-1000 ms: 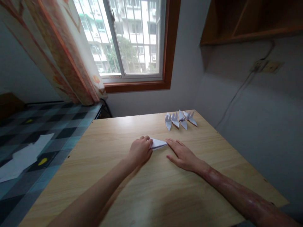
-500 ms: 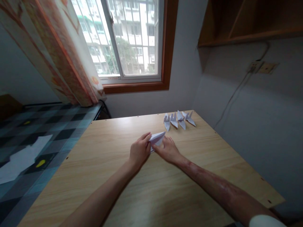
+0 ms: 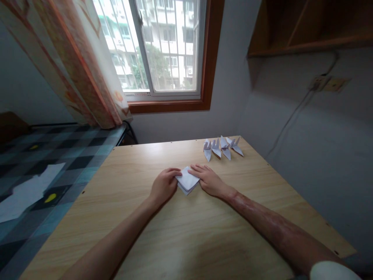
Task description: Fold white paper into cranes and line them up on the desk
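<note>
A folded piece of white paper [image 3: 187, 181] lies on the wooden table [image 3: 189, 233] between my two hands. My left hand [image 3: 164, 185] has its fingers curled over the paper's left edge and presses it down. From the right, my right hand [image 3: 208, 180] rests on the paper's other edge, fingers bent on it. A row of several finished white paper cranes [image 3: 222, 147] stands at the far edge of the table, beyond my right hand.
A window with a brown frame [image 3: 171, 105] and a patterned curtain [image 3: 78, 66] are behind the table. Left of the table is a bed with a checked cover [image 3: 43, 163] and a white sheet of paper [image 3: 26, 192]. A grey wall with a cable and a socket [image 3: 320, 82] runs along the right.
The paper was lifted between both hands half a second ago. It now lies flat on the table, turned to a diamond shape, with both hands pressing its edges.
</note>
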{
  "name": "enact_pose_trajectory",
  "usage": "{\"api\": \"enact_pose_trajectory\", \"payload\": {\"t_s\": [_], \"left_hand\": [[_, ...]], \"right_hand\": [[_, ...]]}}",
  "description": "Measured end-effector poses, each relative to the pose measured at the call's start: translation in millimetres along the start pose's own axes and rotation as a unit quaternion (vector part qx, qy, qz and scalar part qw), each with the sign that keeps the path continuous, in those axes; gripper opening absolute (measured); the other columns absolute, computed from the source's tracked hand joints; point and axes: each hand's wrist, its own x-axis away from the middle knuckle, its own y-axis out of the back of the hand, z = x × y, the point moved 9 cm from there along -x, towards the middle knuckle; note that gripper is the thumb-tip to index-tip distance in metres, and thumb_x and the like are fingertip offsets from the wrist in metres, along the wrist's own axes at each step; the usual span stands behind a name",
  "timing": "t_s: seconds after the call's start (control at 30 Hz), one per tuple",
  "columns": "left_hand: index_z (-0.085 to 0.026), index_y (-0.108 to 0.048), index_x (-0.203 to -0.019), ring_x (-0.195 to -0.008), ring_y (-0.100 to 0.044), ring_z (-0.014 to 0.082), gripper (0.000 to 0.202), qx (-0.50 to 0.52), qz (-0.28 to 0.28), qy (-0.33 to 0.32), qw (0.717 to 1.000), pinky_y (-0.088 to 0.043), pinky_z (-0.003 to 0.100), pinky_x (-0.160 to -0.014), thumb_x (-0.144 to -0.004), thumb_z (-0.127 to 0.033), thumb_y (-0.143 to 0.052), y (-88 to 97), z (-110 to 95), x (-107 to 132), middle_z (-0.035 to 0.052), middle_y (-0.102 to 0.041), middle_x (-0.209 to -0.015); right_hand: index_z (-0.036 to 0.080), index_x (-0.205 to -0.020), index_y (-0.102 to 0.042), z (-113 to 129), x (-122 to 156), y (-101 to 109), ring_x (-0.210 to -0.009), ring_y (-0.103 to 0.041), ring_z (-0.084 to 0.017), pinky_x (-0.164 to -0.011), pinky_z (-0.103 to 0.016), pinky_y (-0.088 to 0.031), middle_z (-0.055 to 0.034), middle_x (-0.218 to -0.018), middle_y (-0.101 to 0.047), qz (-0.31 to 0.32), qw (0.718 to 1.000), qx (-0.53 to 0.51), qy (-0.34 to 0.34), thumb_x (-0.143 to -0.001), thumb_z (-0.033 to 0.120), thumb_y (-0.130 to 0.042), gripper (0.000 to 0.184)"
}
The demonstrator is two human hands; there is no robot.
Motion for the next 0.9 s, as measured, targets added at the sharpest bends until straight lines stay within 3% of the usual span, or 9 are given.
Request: {"api": "enact_pose_trajectory", "payload": {"t_s": [0.13,0.27,0.33,0.47,0.6,0.7,0.8,0.9], "left_hand": [[-0.023,-0.084,-0.123,-0.122,-0.077,0.0267,0.042,-0.027,0.077,-0.081,0.993,-0.062,0.047,-0.112,-0.097,-0.014,-0.053,-1.2,-4,7,0.0091,-0.081,-0.134],[-0.026,-0.078,-0.14,-0.138,-0.071,0.0254,0.051,-0.042,0.119,-0.118,0.985,-0.056,0.048,-0.122,-0.099,-0.014,-0.05,0.2,-5,17,0.0058,-0.073,-0.151],[-0.026,-0.078,-0.14,-0.138,-0.071,0.0263,0.044,-0.056,0.115,-0.117,0.985,-0.057,0.048,-0.122,-0.103,-0.022,-0.054,1.1,-7,19,0.0067,-0.073,-0.151],[-0.027,-0.081,-0.129,-0.129,-0.075,0.0305,0.033,-0.109,0.077,-0.127,0.983,-0.058,0.052,-0.117,-0.103,-0.043,-0.068,3.7,-14,18,0.0093,-0.078,-0.142],[-0.027,-0.081,-0.116,-0.123,-0.075,0.0294,0.024,-0.142,0.035,-0.116,0.982,-0.058,0.051,-0.112,-0.108,-0.037,-0.06,11.1,-14,15,0.0086,-0.079,-0.136],[-0.025,-0.079,-0.115,-0.109,-0.078,0.0262,0.029,-0.136,0.032,-0.104,0.985,-0.062,0.044,-0.101,-0.112,-0.032,-0.051,12.8,-14,17,0.0088,-0.082,-0.124],[-0.023,-0.075,-0.125,-0.106,-0.079,0.0254,0.029,-0.113,0.052,-0.114,0.986,-0.062,0.041,-0.097,-0.113,-0.031,-0.05,9.3,-19,19,0.0097,-0.082,-0.12],[-0.024,-0.075,-0.125,-0.116,-0.076,0.0275,0.025,-0.114,0.067,-0.145,0.981,-0.06,0.045,-0.105,-0.11,-0.034,-0.057,5.8,-26,20,0.0099,-0.081,-0.127]], "right_hand": [[0.029,-0.171,-0.046,0,6,5,-0.169,-0.033,-0.027,-0.138,-0.056,-0.026,-0.0072,-0.182,-0.035,0.027,0.999,0.0,0.039,-0.105,0.016,-0.046,0.067],[0.028,-0.175,-0.037,6,15,10,-0.172,-0.027,-0.03,-0.139,-0.056,-0.022,-0.0097,-0.184,-0.028,0.037,0.997,0.006,0.07,-0.102,0.027,-0.061,0.077],[0.028,-0.175,-0.038,7,17,11,-0.171,-0.028,-0.029,-0.139,-0.056,-0.023,-0.009,-0.184,-0.03,0.036,0.997,0.002,0.074,-0.104,0.028,-0.058,0.074],[0.026,-0.165,-0.054,9,17,16,-0.167,-0.039,-0.029,-0.137,-0.056,-0.028,-0.0095,-0.178,-0.043,0.005,0.998,-0.01,0.065,-0.11,0.031,-0.051,0.055],[0.021,-0.144,-0.067,17,18,21,-0.164,-0.043,-0.03,-0.136,-0.054,-0.031,-0.0143,-0.173,-0.05,-0.035,0.996,-0.008,0.081,-0.104,0.032,-0.063,0.041],[0.021,-0.131,-0.067,21,20,24,-0.155,-0.052,-0.031,-0.135,-0.053,-0.032,-0.0149,-0.165,-0.059,-0.063,0.994,-0.015,0.084,-0.098,0.027,-0.068,0.033],[0.022,-0.121,-0.066,22,21,29,-0.135,-0.064,-0.031,-0.125,-0.05,-0.042,-0.0141,-0.144,-0.071,-0.095,0.993,-0.004,0.069,-0.094,0.025,-0.07,0.027],[0.022,-0.111,-0.067,21,21,33,-0.118,-0.065,-0.032,-0.109,-0.046,-0.051,-0.0137,-0.12,-0.074,-0.119,0.992,0.027,0.045,-0.094,0.03,-0.073,0.019]]}}
